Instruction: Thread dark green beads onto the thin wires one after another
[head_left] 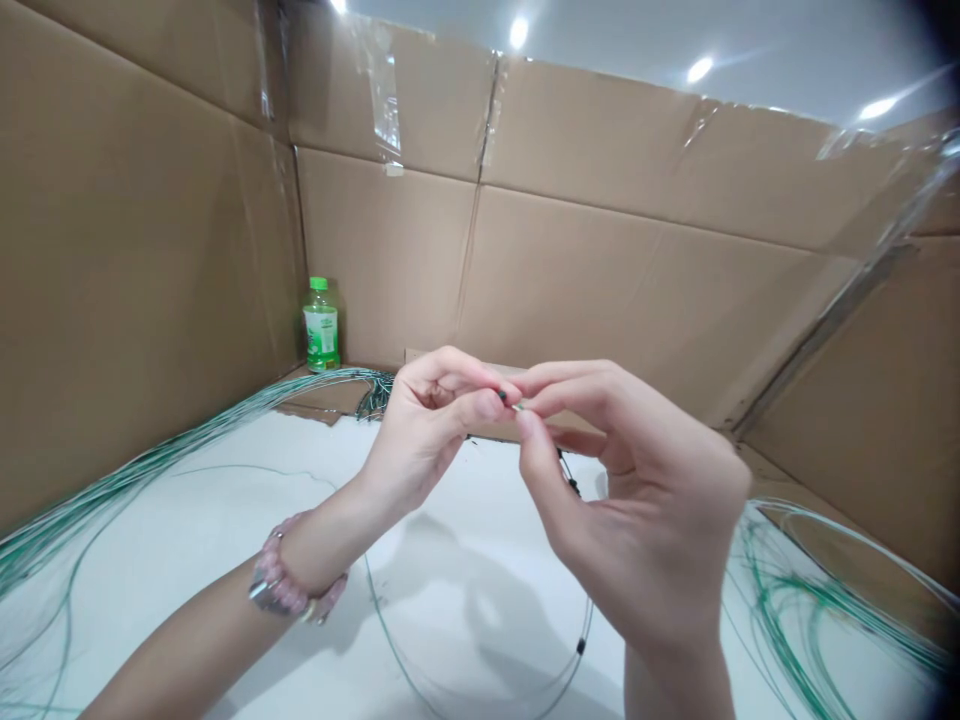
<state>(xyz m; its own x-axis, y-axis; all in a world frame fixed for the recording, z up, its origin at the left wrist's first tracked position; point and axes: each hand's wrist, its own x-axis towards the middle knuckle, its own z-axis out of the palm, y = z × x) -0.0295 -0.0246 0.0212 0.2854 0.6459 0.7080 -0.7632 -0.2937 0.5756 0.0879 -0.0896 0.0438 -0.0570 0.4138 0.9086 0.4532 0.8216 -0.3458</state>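
Both hands meet in the middle of the view above the white surface. My left hand (420, 430), with a beaded bracelet (281, 580) at its wrist, pinches a small dark piece (502, 396) between thumb and fingertips. Closed in a pinch, my right hand (645, 490) holds the tip of a thin green wire (519, 407) right beside that piece. Fingertips hide most of both, so I cannot tell whether they are joined. Below the hands hangs a loop of green wire (382, 620) with a small black bead-like part (581, 646) on it.
A bundle of green wires (150, 460) runs along the left side, its dark ends at the back. More green wires (817, 600) lie coiled at the right. A green-capped bottle (322, 325) stands in the back left corner. Cardboard walls (600, 250) enclose the white surface (480, 490).
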